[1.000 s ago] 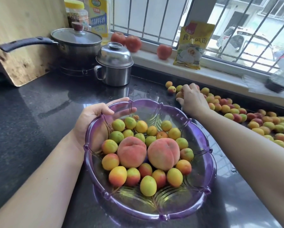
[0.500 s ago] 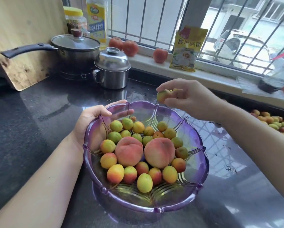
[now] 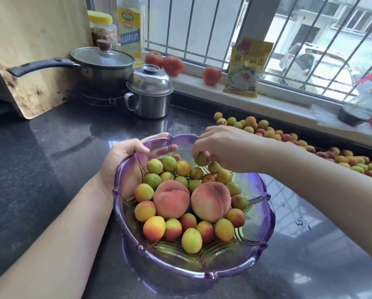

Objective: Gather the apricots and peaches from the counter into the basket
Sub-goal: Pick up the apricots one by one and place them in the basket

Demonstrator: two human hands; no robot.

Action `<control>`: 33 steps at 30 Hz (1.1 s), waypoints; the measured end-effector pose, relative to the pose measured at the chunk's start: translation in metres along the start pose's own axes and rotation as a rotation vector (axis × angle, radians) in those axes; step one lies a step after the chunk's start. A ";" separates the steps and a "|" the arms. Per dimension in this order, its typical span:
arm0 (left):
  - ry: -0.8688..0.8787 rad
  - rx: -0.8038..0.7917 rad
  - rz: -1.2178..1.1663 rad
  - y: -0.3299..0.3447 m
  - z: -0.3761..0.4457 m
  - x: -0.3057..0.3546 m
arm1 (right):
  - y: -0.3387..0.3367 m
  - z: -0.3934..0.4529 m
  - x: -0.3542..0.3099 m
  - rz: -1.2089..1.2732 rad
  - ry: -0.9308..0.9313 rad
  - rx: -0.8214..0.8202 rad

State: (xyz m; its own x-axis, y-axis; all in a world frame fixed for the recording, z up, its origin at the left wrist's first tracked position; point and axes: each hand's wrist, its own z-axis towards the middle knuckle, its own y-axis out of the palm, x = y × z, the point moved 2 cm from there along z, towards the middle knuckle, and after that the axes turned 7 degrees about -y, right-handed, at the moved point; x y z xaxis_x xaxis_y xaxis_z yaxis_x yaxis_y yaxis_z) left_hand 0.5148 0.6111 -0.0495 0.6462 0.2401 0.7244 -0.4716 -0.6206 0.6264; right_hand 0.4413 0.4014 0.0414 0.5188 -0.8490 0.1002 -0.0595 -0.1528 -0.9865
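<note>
Your right hand [image 3: 228, 147] has come down from above the far rim and now sits low over the far side of the basket [image 3: 265, 214], its fingertips pinching a small green-orange apricot [image 3: 201, 159] just above the pile. A moment earlier that same fruit was held higher, outside the rim. Your left hand [image 3: 124, 160] has not shifted: its fingers curl over the basket's far-left rim, gripping it steady.

Only one view shows this, the one from your head. The purple see-through basket stands on the dark counter [image 3: 51, 169], near you and centre. Inside lie two large peaches [image 3: 211, 201] side by side, ringed by many small apricots. The held apricot looks to be touching or nearly touching the fruit beneath; which, I cannot tell.

To the far right, along the foot of the window ledge, a long scatter of loose apricots [image 3: 267, 130] waits on the counter. So the task seems well under way but far from finished: letting go here should drop this one in, and many more trips to the right remain.
</note>
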 end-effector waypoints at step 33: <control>-0.039 0.004 -0.003 -0.002 0.001 -0.001 | 0.059 0.011 0.142 0.243 0.855 0.381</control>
State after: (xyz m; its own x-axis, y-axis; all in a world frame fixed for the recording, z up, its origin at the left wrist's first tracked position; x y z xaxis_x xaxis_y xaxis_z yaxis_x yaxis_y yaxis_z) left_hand 0.5155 0.6114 -0.0514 0.6708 0.2128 0.7105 -0.4670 -0.6230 0.6275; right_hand 0.5207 0.2778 -0.0043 -0.2759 -0.9402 -0.1999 0.2754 0.1219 -0.9536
